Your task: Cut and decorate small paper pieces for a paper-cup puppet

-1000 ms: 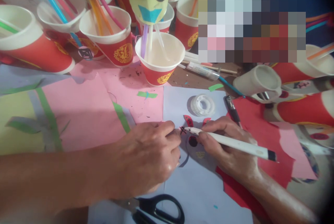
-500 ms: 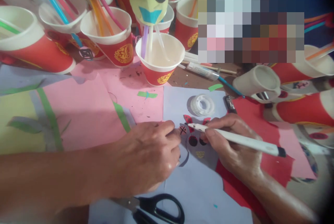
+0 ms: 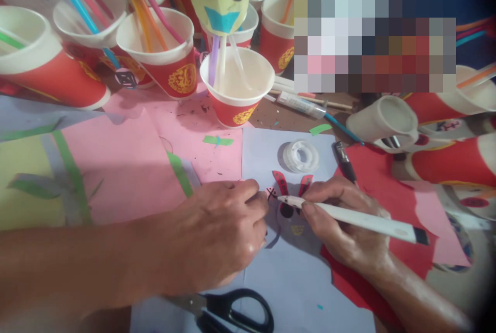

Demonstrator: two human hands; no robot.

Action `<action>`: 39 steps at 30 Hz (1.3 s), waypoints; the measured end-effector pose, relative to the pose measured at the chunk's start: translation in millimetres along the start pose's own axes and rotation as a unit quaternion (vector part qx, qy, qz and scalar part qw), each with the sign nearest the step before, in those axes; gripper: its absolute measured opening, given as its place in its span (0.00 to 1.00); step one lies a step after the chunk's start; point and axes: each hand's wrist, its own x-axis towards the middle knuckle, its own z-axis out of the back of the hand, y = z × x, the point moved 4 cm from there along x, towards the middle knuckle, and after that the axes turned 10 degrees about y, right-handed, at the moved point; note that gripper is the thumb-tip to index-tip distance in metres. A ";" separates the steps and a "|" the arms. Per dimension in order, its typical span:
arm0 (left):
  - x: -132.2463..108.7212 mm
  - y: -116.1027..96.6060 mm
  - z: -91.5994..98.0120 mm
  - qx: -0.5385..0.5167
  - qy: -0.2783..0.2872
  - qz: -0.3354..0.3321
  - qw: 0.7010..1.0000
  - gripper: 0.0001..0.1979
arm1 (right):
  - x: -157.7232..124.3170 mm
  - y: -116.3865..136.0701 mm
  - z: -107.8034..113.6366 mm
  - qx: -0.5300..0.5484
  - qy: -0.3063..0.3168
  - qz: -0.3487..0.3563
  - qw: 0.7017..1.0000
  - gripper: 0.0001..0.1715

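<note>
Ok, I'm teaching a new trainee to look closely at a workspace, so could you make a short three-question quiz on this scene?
1. What does the right hand hold?
a) a straw
b) a white marker
c) a paper cup

2. True or false: the tape roll lies on the pale blue paper.

3. Fill in the blank: the scissors near the bottom edge of the picture have a ____ handle.

Key: 1. b; 2. true; 3. black
</note>
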 end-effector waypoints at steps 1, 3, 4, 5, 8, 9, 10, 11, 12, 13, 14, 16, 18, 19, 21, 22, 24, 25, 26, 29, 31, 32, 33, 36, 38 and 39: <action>-0.1 -0.2 0.2 0.000 -0.003 -0.001 1.000 0.08 | 0.0 0.0 0.2 -0.001 0.003 0.002 1.000 0.05; -0.1 -0.3 0.2 -0.001 -0.006 0.005 1.000 0.08 | 0.2 0.5 0.1 -0.011 0.010 0.002 1.000 0.05; 0.0 -0.2 0.0 0.000 -0.006 0.011 1.000 0.08 | 0.4 1.0 0.0 -0.017 0.013 0.002 1.000 0.05; 0.0 -0.3 -0.1 0.002 -0.005 0.014 1.000 0.08 | 0.6 1.5 -0.2 -0.021 0.015 0.001 1.000 0.05; 0.3 -0.4 -0.4 0.009 -0.001 0.013 1.000 0.08 | 1.5 3.0 -0.9 -0.017 0.020 0.006 1.000 0.05; 0.5 -0.2 -0.6 0.011 0.002 0.012 1.000 0.08 | 1.8 3.4 -1.3 -0.013 0.022 0.009 1.000 0.05; 0.6 -0.1 -0.5 0.011 0.002 0.009 1.000 0.08 | 2.1 3.7 -1.6 -0.008 0.023 0.012 1.000 0.05; 0.6 0.1 -0.4 0.011 0.003 0.007 1.000 0.08 | 2.4 3.8 -1.9 -0.006 0.024 0.014 1.000 0.05; 0.6 0.1 -0.2 0.009 0.001 0.005 1.000 0.08 | 2.7 3.7 -2.1 -0.004 0.024 0.015 1.000 0.06; 0.6 0.2 0.1 0.007 -0.001 0.006 1.000 0.08 | 2.9 3.6 -2.4 -0.002 0.025 0.015 1.000 0.06; 0.5 0.2 0.2 0.005 -0.002 0.007 1.000 0.08 | 3.1 3.3 -2.6 -0.001 0.026 0.014 1.000 0.06; 0.2 0.2 0.1 0.003 -0.004 0.013 1.000 0.08 | 3.4 2.9 -2.9 0.003 0.028 0.012 1.000 0.07; -0.1 0.0 -0.6 0.006 -0.001 0.017 1.000 0.08 | 3.5 2.7 -3.0 0.005 0.029 0.012 0.999 0.07; -0.2 -0.2 -0.9 0.008 0.000 0.016 1.000 0.08 | 3.5 2.6 -3.0 0.005 0.028 0.012 1.000 0.07; -0.6 -0.3 -1.4 0.010 -0.001 0.012 1.000 0.08 | 3.5 2.4 -2.9 0.003 0.024 0.011 1.000 0.07; -0.7 -0.1 -1.7 0.008 -0.002 0.009 1.000 0.08 | 3.5 2.4 -2.8 0.004 0.022 0.011 1.000 0.07; -0.9 0.4 -1.8 0.003 -0.007 0.005 1.000 0.08 | 3.6 2.2 -2.7 0.008 0.020 0.011 1.000 0.07; -0.9 0.9 -1.8 0.000 -0.009 0.007 1.000 0.08 | 3.7 2.2 -2.7 0.009 0.020 0.010 1.000 0.07; -0.9 1.2 -1.7 -0.002 -0.011 0.008 1.000 0.08 | 4.0 2.3 -2.8 0.011 0.022 0.010 1.000 0.07; -0.9 1.6 -1.0 -0.006 -0.012 0.010 1.000 0.08 | 4.8 3.0 -2.8 0.014 0.028 0.008 0.999 0.07; -0.9 1.1 -0.8 -0.006 -0.006 0.007 1.000 0.09 | 4.9 3.4 -2.7 0.019 0.032 0.008 0.999 0.07; -0.9 0.9 -0.8 -0.006 -0.003 0.005 1.000 0.09 | 4.8 3.6 -2.5 0.020 0.032 0.008 0.999 0.07; -0.9 0.6 -0.8 -0.007 -0.001 0.004 1.000 0.08 | 4.5 3.6 -2.2 0.021 0.031 0.009 0.999 0.07; -0.8 0.0 -1.3 -0.008 0.001 0.004 1.000 0.07 | 2.9 2.3 -0.6 0.018 0.016 0.002 1.000 0.06; -0.7 0.0 -1.8 -0.006 0.002 0.010 1.000 0.08 | 2.1 0.8 -0.1 0.017 0.011 -0.007 1.000 0.06; -0.7 0.2 -2.0 -0.006 0.003 0.013 1.000 0.08 | 1.9 0.4 -0.3 0.018 0.013 -0.008 1.000 0.06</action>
